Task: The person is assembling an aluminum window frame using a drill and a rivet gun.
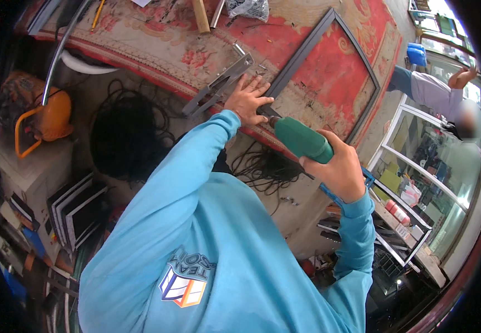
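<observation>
A green power drill (302, 140) sits in the right hand (337, 169), whose fingers wrap fully around its body, with the nose of the tool aimed at the near corner of a dark metal frame (357, 53). Just beyond the drill's tip, the left hand (247, 100) lies flat with fingers spread, pressing on that corner of the frame and gripping nothing. The frame rests on a worn red patterned carpet (329, 66) that covers the work surface. Immediately left of the flat hand lies a grey metal bracket (218, 86). Below both hands, off the surface's edge, black cables (265, 166) tangle on the floor. Farther left stands an orange machine (46, 114). Well off to the right, another person (445, 94) leans by glazed frames.
</observation>
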Tool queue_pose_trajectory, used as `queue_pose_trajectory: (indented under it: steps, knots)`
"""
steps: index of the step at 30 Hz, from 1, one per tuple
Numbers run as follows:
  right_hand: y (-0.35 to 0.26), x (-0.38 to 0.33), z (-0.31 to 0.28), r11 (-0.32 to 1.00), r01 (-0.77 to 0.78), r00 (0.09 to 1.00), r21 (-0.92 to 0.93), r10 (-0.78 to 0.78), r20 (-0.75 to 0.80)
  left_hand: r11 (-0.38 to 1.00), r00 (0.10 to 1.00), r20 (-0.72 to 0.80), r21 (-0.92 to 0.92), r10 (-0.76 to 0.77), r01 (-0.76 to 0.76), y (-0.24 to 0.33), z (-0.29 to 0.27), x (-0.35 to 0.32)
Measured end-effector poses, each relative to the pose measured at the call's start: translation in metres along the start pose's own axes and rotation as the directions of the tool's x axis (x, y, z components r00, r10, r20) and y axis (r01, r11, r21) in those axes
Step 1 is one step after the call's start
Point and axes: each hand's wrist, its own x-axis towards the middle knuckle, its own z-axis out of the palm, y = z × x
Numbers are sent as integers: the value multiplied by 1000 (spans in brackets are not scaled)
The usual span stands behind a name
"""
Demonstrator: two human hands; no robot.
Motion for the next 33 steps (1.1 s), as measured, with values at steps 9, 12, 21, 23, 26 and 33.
queue_pose_trajectory:
  steps: [9, 12, 21, 23, 26, 33]
  knots:
    - [1, 4, 15, 989, 103, 994, 108, -99, -43, 998, 998, -68, -60, -20, 16, -3, 7, 1]
    - [2, 7, 18, 989, 104, 993, 107, -99, -57, 998, 999, -44, -59, -19, 17, -2, 4, 1]
    - [1, 13, 19, 997, 63, 998, 48, -62, -15, 993, 999, 30, -107, -45, 48, 2, -7, 1]
    - [2, 14, 19, 998, 53, 998, 41, -52, -33, 994, 998, 32, -97, -53, 56, 2, -7, 2]
    - [4, 17, 20, 990, 129, 989, 53, -124, -76, 993, 998, 29, -99, -60, 62, 2, -6, 1]
    - [4, 21, 17, 993, 112, 993, 44, -110, -45, 995, 998, 40, -78, -56, 59, 2, -5, 1]
